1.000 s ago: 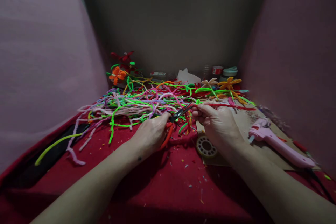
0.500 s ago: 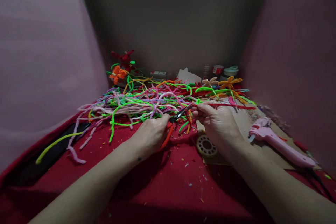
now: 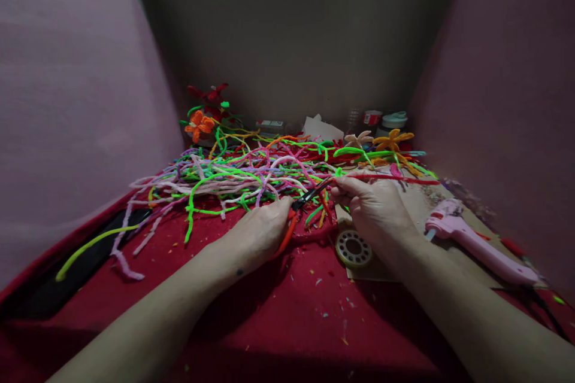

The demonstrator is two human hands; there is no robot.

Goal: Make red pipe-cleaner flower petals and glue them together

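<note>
My left hand (image 3: 267,224) is closed around the orange-red handles of a pair of scissors (image 3: 306,198), whose dark blades point up and to the right. Pinched in the fingers of my right hand (image 3: 375,206) is a red pipe cleaner (image 3: 406,179), its long end stretching to the right past the hand. The blade tips meet the pipe cleaner's short end just left of my right fingertips; whether they are closed on it I cannot tell. Just beyond both hands spreads a tangled heap of colourful pipe cleaners (image 3: 233,182).
A pink glue gun (image 3: 480,242) lies on a cardboard sheet (image 3: 413,209) at right, beside a tape spool (image 3: 354,248). Pipe-cleaner flowers, one orange (image 3: 199,125) and one yellow-orange (image 3: 393,140), are at the back. A black flat object (image 3: 85,266) lies at left. Scraps dot the red cloth (image 3: 287,317).
Both hands stay almost in place, still holding the scissors and the red pipe cleaner. The whole view has shifted very slightly.
</note>
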